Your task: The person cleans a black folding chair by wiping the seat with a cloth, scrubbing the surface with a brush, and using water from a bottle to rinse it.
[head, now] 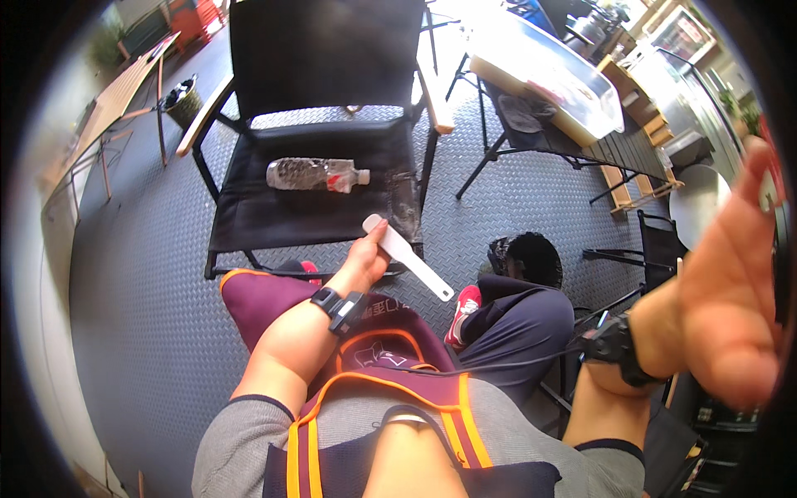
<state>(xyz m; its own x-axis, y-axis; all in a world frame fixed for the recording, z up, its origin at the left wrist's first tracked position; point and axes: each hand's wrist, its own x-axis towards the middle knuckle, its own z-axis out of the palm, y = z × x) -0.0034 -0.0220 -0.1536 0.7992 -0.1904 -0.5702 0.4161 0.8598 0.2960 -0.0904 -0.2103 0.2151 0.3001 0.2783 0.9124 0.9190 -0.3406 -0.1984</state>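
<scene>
My left hand (370, 258) holds a flat white tool (411, 258), possibly a plastic spatula, by its wider end. Its narrow end has a hole and slants down to the right. Just beyond, a clear plastic bottle (311, 174) with a red-marked label and white cap lies on its side on the black seat (299, 218) of a folding armchair. My right hand (728, 299) is raised close to the camera at the far right. The picture's edge cuts off its fingers, and whether it grips the dark and red things beside it is hidden.
A slatted folding table (629, 152) at right carries a translucent plastic bin (560, 68) and a grey cloth (526, 113). A black-lined waste bin (535, 258) stands by my knee. A thin black cable (498, 364) crosses my lap. Another table (118, 93) stands at left.
</scene>
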